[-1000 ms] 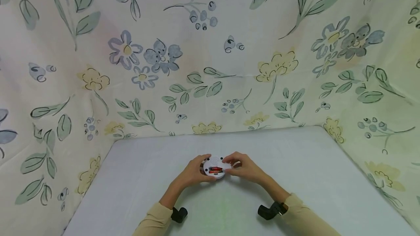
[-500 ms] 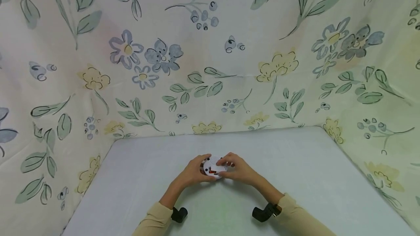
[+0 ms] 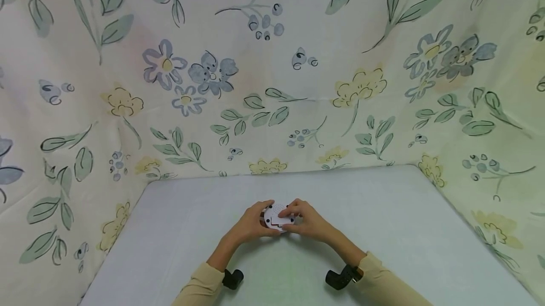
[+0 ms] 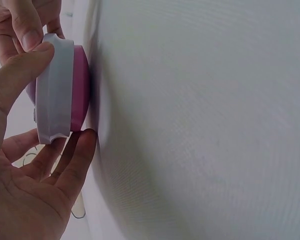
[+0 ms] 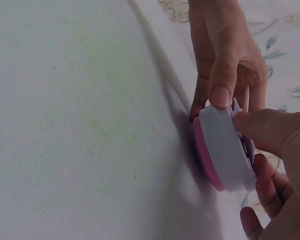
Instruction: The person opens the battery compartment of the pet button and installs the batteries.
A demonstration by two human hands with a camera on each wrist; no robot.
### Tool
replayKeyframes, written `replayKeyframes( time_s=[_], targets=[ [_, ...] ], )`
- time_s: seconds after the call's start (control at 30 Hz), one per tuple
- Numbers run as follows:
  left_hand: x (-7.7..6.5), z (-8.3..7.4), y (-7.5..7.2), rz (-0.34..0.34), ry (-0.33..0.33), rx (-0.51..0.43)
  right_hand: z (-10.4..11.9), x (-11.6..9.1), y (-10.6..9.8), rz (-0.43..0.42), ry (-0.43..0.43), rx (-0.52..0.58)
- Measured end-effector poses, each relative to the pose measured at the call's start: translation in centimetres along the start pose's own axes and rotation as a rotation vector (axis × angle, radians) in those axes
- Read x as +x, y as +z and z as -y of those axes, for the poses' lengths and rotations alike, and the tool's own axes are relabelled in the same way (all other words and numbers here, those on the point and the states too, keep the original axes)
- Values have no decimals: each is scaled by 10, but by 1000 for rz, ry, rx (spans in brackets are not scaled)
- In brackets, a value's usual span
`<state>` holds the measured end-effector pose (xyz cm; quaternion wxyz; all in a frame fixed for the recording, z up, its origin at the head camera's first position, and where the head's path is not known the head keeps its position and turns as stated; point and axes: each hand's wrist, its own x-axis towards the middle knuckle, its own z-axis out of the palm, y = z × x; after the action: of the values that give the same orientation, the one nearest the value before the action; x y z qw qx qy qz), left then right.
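A round device (image 3: 276, 209) with a white body and a pink side faces up its back, which has speaker holes and dark round feet. My left hand (image 3: 251, 222) grips its left edge, thumb on the near side and fingers on the far side. The white battery cover (image 3: 283, 220) lies over most of the compartment, leaving a thin red and dark gap at its left and near edges. My right hand (image 3: 314, 222) pinches the cover between thumb and fingers. In the left wrist view the device's white rim (image 4: 55, 95) shows, with the pink side (image 5: 206, 154) towards the table in the right wrist view.
A white cloth-covered table (image 3: 191, 211) lies under the hands. Behind it and at both sides hangs a floral curtain (image 3: 264, 69). Each wrist wears a black camera mount (image 3: 232, 279) below a beige sleeve (image 3: 200, 283).
My right hand has moved left with the battery cover, which has come over the red batteries and hidden nearly all of them. The left hand keeps its grip on the device.
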<state>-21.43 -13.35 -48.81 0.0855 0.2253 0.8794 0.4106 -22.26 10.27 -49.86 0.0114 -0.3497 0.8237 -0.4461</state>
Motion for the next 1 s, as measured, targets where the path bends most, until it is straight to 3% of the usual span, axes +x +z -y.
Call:
replayKeyframes(
  time_s=[0.57,1.0],
  targets=[
    [0,0,-1,8,18,-32,0,1,-1,20,42,35],
    [1,-1,-1,-4,11,4,2,5,1,-36,54,18]
  ],
)
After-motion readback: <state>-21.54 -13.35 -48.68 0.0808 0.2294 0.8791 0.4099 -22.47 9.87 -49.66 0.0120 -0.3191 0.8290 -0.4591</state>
